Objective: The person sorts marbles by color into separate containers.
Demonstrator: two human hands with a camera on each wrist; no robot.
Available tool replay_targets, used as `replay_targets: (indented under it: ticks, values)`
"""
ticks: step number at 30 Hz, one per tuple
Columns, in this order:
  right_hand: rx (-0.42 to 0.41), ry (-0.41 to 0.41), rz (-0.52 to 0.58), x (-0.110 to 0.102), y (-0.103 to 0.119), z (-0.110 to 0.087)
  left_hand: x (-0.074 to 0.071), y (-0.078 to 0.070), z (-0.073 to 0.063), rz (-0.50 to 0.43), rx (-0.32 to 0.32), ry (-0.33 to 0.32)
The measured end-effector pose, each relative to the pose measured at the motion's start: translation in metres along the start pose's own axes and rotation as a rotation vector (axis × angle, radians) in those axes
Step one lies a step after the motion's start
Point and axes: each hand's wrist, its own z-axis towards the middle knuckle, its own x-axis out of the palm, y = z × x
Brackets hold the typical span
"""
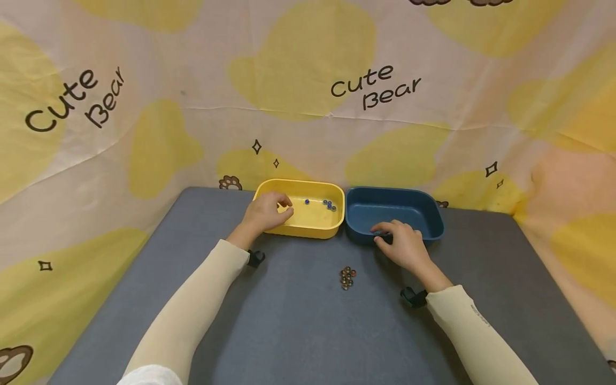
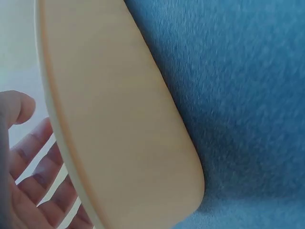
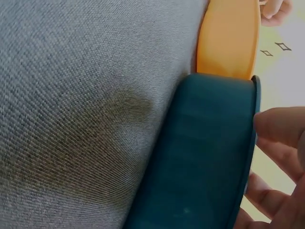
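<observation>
My left hand (image 1: pixel 267 211) hovers over the left end of a yellow plastic bin (image 1: pixel 308 232), thumb and fingers apart, nothing seen between them. Several blue marbles (image 1: pixel 329 205) lie on that bin's floor, mostly toward its right end. At the front rim of a dark blue bin (image 1: pixel 358 234) is my right hand (image 1: pixel 403 245), its fingers loosely bent over the rim. The right wrist view shows the thumb (image 3: pixel 279 125) close by the rim; whether it touches is unclear. No marble shows in this hand. A cluster of brownish marbles (image 1: pixel 346 278) sits on the table.
Both bins stand side by side at the back of the grey cloth-covered table (image 1: pixel 298 331). Behind them hangs a patterned curtain (image 1: pixel 308 69) in cream and yellow. A dark strap (image 1: pixel 414 297) is on the right wrist, another (image 1: pixel 256 259) on the left.
</observation>
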Motion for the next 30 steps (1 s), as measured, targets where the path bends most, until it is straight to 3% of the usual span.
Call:
replay_targets:
  ticks: [8, 19, 24, 30]
  values:
    - [-0.029, -0.07, 0.027, -0.007, 0.001, -0.009, 0.006, -0.006, -0.013, 0.012, 0.049, -0.038]
    - [-0.139, -0.145, 0.055, -0.012, 0.013, -0.023, 0.015, -0.008, -0.022, 0.043, 0.097, -0.096]
    - [-0.182, -0.115, 0.028, -0.007, 0.021, -0.029, 0.02, -0.008, -0.024, 0.033, 0.099, -0.098]
    - [-0.22, -0.014, -0.033, 0.004, 0.028, -0.034, 0.026, -0.009, -0.025, 0.03, 0.113, -0.12]
